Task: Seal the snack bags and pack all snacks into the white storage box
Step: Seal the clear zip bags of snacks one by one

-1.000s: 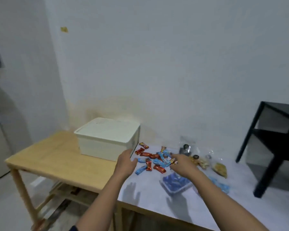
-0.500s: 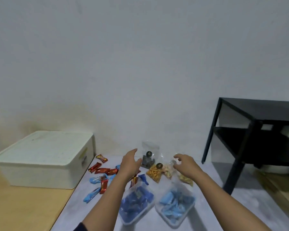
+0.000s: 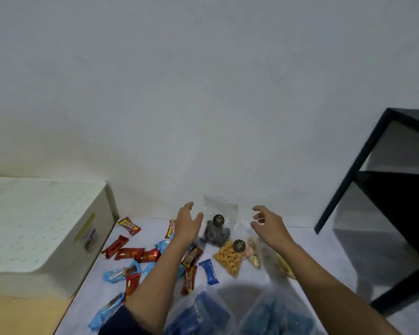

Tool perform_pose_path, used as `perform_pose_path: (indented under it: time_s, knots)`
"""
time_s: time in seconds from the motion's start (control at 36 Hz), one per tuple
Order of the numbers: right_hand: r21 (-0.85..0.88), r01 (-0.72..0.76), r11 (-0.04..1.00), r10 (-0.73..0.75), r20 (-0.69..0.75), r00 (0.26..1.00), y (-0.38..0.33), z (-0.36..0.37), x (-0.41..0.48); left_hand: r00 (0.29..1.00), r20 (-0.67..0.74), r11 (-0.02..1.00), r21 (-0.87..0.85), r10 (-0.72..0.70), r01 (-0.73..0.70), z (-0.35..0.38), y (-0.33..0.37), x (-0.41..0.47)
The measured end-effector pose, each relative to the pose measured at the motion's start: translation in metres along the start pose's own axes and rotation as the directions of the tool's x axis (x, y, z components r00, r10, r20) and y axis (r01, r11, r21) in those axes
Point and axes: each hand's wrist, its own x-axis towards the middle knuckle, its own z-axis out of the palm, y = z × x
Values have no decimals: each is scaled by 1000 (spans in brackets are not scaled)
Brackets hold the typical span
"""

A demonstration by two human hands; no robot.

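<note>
Head view: left hand (image 3: 188, 221) and right hand (image 3: 268, 224) hover with fingers spread and loosely bent, gripping nothing, either side of an upright clear bag of dark snacks (image 3: 215, 234). Whether its top is sealed cannot be told. White storage box (image 3: 46, 228) sits at left, lid on, cut off by the frame edge. Loose wrapped bars (image 3: 131, 253) lie between box and hands. Orange snack bag (image 3: 229, 259) lies nearby. Another bag (image 3: 254, 255) is partly hidden by the right forearm. Bags of blue sweets (image 3: 198, 313) are blurred and cropped at the bottom edge.
</note>
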Motion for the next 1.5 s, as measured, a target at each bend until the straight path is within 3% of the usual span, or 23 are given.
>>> perform_pose_path:
  time_s: [0.25, 0.61, 1.08, 1.39, 1.5]
  knots:
    - [222, -140, 965, 155, -48, 987, 9, 46, 62, 996, -21, 980, -178, -89, 84, 34, -29, 52]
    - [326, 55, 944, -6, -150, 989, 12, 74, 92, 986, -10, 930, -333, -165, 152, 58, -40, 84]
    - [511, 180, 840, -154, -94, 984, -22, 12, 77, 981, -131, 857, -478, 146, -191, 12, 9, 64]
    - [477, 331, 814, -249, -227, 941, -59, -35, 74, 943, -175, 801, -498, 282, -332, -5, 71, 58]
    - [503, 338, 796, -266, -211, 941, -63, -45, 69, 930, -220, 785, -500, 294, -366, -5, 84, 54]
